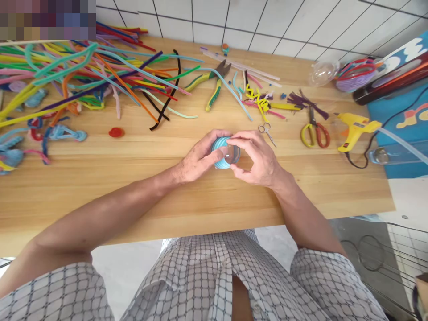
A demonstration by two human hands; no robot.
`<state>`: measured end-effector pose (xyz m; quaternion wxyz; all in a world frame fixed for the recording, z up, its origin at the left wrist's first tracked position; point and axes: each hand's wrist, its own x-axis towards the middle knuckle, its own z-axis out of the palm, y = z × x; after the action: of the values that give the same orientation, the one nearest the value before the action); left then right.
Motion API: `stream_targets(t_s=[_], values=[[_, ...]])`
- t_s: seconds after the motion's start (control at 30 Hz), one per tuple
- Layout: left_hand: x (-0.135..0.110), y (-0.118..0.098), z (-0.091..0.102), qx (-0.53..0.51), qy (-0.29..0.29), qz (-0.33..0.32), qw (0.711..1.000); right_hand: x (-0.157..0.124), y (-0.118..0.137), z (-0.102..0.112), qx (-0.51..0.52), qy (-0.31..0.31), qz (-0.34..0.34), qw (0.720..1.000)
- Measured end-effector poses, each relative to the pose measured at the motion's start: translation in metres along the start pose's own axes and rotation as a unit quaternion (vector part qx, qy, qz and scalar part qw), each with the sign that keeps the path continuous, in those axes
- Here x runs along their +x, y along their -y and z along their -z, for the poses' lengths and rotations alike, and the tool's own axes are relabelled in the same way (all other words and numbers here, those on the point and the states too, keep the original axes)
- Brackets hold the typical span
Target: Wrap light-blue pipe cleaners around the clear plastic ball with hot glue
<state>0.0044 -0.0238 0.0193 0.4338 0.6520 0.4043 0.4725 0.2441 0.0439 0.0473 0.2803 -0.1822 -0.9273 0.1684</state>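
Note:
A small clear plastic ball (231, 155), its left half covered by coiled light-blue pipe cleaner, sits between both hands just above or on the wooden table. My left hand (202, 157) wraps around the blue side, its thumb laid across the front. On the clear side, my right hand (257, 159) pinches the rim with thumb and fingertips. The ball's underside is hidden. Small silver scissors (266, 130) lie just beyond my right hand. Further back are pliers with green-yellow handles (214, 84) and a yellow pipe-cleaner spiral (259, 99).
A heap of colourful pipe cleaners (110, 76) fills the back left, with a red cap (116, 132) in front. To the right are red-and-yellow-handled scissors (315, 131), a yellow glue gun (355, 127) with its cord, and a clear plastic shell (323, 72). A tiled wall (254, 22) bounds the back.

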Motion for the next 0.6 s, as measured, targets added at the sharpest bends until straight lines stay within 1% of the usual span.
stream_targets(t_s=[0.1,0.17,0.23,0.3,0.37,0.43,0.53,0.6], values=[[-0.003,-0.003,-0.001,0.014,-0.009,-0.004,1.000,0.000,-0.001,-0.001,-0.005,-0.001,-0.001,1.000],[-0.003,-0.004,-0.002,0.011,-0.031,-0.007,0.999,0.000,-0.002,-0.002,-0.009,-0.008,0.003,1.000],[-0.002,-0.002,-0.002,0.016,-0.083,-0.026,0.996,0.000,-0.003,-0.002,-0.010,-0.013,0.004,1.000],[0.002,0.003,-0.002,0.042,-0.148,-0.050,0.987,-0.001,-0.004,-0.002,-0.007,-0.010,0.001,1.000],[0.005,0.008,-0.002,0.068,-0.191,-0.053,0.978,-0.001,-0.004,-0.003,-0.004,-0.007,0.000,1.000],[0.007,0.011,-0.003,0.063,-0.198,-0.046,0.977,-0.001,-0.004,-0.004,-0.008,-0.015,0.007,1.000],[0.006,0.008,-0.005,0.021,-0.171,-0.026,0.985,-0.001,-0.004,-0.007,-0.020,-0.028,0.016,0.999],[0.004,0.005,-0.006,0.007,-0.155,-0.008,0.988,-0.001,-0.004,-0.008,-0.026,-0.025,0.011,0.999]])
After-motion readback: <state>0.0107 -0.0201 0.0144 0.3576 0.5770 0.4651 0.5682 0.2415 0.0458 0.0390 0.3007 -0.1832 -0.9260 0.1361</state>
